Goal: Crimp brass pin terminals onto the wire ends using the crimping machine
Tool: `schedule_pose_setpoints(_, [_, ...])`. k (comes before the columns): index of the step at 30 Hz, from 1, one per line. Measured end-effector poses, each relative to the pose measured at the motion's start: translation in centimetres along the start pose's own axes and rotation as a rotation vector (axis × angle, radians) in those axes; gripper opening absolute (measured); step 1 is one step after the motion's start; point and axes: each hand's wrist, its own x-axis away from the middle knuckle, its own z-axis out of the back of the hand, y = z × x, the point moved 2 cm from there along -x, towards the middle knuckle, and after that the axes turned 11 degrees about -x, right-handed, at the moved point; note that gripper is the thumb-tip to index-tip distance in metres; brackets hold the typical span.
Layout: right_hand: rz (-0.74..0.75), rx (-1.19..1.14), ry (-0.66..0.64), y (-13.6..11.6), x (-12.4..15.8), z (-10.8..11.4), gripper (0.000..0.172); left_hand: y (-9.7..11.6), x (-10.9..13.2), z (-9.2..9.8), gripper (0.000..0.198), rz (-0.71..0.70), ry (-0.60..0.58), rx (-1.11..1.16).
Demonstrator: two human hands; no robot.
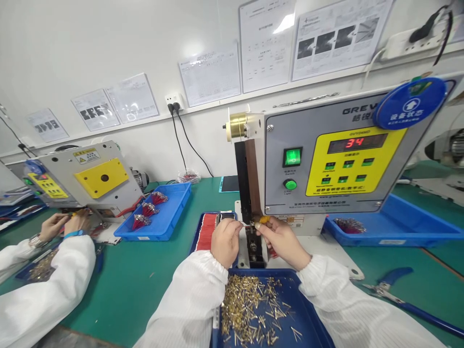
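Blue pin tray [308, 309] below L hand [226, 244] & R hand [281, 240] pinching red wire [248, 225] at crimper [248, 183].

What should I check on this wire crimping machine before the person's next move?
Power switch: lit green, ok.
Counter display: reads 34, ok.
Brass terminals: loose in the blue tray, within reach, ok.
Red wire: pinched by the left hand at the crimping head, seating cannot tell.
Right hand: fingertips right beside the crimping head, not ok.
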Motion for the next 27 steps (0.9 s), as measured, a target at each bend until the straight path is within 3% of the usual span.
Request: schedule_pose_setpoints(27, [-0.011,-0.011,0.003,-0.56,0.17,-0.13,0.026,-0.15,0.02,-0.06,0.021,-0.017,-0.01,-0.02])
